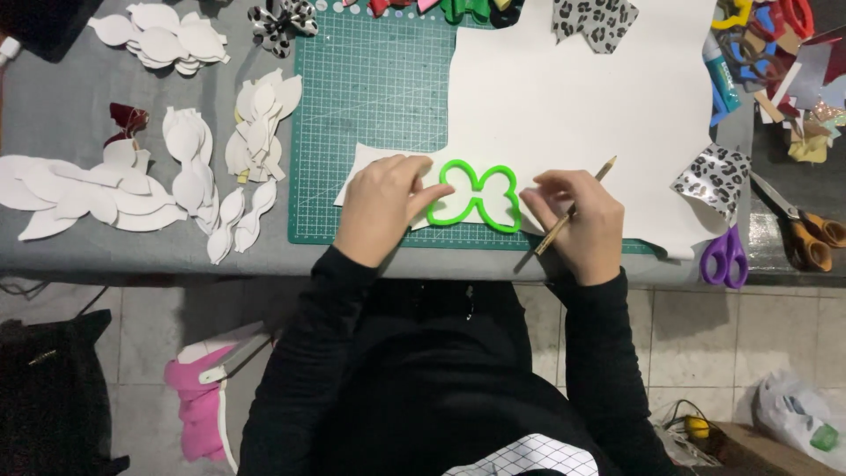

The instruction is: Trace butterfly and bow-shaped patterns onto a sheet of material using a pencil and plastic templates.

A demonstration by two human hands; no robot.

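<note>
A bright green bow-shaped outline template [477, 196] lies on a large white sheet [582, 106] over a green cutting mat [370, 106]. My left hand [381, 204] presses down on the sheet and touches the template's left lobe with its fingertips. My right hand [577, 216] rests just right of the template and holds a wooden pencil [575, 208], whose tip points down toward the table's front edge.
Piles of white cut-out shapes [189, 167] cover the grey table at left. Leopard-print pieces [716, 179], purple scissors [725, 256], orange-handled scissors [797, 227], a glue bottle [721, 75] and coloured scraps sit at right. Bags lie on the tiled floor.
</note>
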